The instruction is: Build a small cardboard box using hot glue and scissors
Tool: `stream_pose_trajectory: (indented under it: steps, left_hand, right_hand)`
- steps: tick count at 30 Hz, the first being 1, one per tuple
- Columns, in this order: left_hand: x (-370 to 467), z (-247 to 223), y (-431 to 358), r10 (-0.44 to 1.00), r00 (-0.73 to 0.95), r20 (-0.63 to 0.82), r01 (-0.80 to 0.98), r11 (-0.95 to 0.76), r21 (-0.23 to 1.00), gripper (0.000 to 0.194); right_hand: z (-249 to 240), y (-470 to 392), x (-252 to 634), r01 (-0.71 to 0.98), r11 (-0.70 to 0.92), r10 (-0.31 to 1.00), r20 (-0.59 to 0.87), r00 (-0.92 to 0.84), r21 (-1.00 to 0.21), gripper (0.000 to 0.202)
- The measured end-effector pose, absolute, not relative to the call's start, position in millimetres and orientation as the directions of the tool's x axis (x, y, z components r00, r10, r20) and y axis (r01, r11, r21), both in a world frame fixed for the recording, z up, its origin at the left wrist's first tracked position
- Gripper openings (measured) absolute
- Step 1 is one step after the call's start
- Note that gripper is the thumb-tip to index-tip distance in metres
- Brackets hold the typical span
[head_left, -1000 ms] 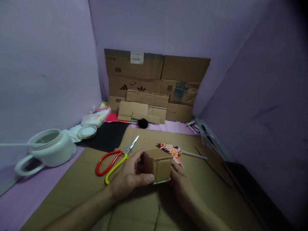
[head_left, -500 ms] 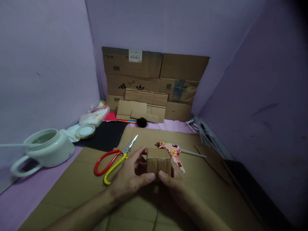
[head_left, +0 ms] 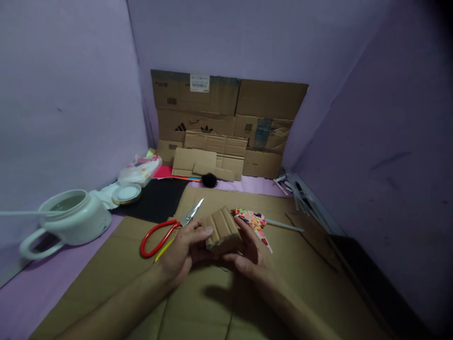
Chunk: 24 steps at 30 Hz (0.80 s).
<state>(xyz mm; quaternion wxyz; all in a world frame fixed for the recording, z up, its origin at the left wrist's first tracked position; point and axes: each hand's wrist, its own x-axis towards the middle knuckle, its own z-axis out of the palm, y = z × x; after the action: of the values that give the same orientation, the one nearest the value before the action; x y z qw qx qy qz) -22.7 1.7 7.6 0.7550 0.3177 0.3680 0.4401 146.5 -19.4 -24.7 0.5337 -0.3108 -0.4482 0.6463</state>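
A small cardboard box point(head_left: 222, 230) is held tilted above the cardboard sheet point(head_left: 198, 307). My left hand point(head_left: 182, 252) grips its left side, thumb on the ribbed face. Against its right side and underneath rests my right hand point(head_left: 255, 257), fingers curved around it. Scissors with one red and one yellow handle point(head_left: 159, 238) lie left of the box, the yellow handle partly behind my left hand. Just right of the box is a flower-patterned glue gun point(head_left: 252, 218) with a glue stick in its back, partly covered by my right hand.
At left stand a white pot point(head_left: 76, 219), a round lid point(head_left: 126, 193) and black paper point(head_left: 159, 200). Cardboard pieces point(head_left: 194, 161) lean at the back near black yarn point(head_left: 209, 180). Clear sticks point(head_left: 300, 193) and a dark tray-like object point(head_left: 368, 269) are at right.
The box has been turned and tilted, its ribbed face now upward, and lifted slightly to the left. My left thumb has moved onto that face; my right hand has opened a little around it.
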Motion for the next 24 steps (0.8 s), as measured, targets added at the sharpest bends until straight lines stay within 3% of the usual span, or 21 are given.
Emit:
stream_pose_trajectory:
  steps: [5,9,12,20,22,24]
  left_hand:
    - [-28,12,6,0.768,0.472,-0.433,-0.430,0.629,0.647,0.033]
    - [-31,9,9,0.711,0.520,-0.474,-0.375,0.688,0.621,0.038]
    - [-30,8,8,0.686,0.529,-0.499,-0.329,0.708,0.625,0.039]
    - [-28,0,11,0.618,0.599,-0.509,-0.270,0.754,0.598,0.049]
    - [-27,-4,10,0.547,0.654,-0.523,-0.178,0.783,0.596,0.058]
    - [-25,-7,7,0.562,0.620,-0.547,-0.103,0.750,0.653,0.065]
  right_hand:
    - [-29,-21,145,-0.205,0.040,0.977,0.081,-0.196,-0.978,0.082]
    - [-25,-21,149,0.075,0.191,0.977,0.183,-0.108,-0.979,0.070]
    - [-22,-20,153,0.188,0.262,0.964,0.246,-0.104,-0.947,0.066]
    - [-24,-24,146,0.190,0.234,0.967,0.208,-0.145,-0.954,0.086]
    - [-21,-24,144,0.156,0.178,0.980,0.162,-0.111,-0.972,0.082]
    - [-16,-24,144,0.077,0.135,0.988,0.128,-0.089,-0.988,0.074]
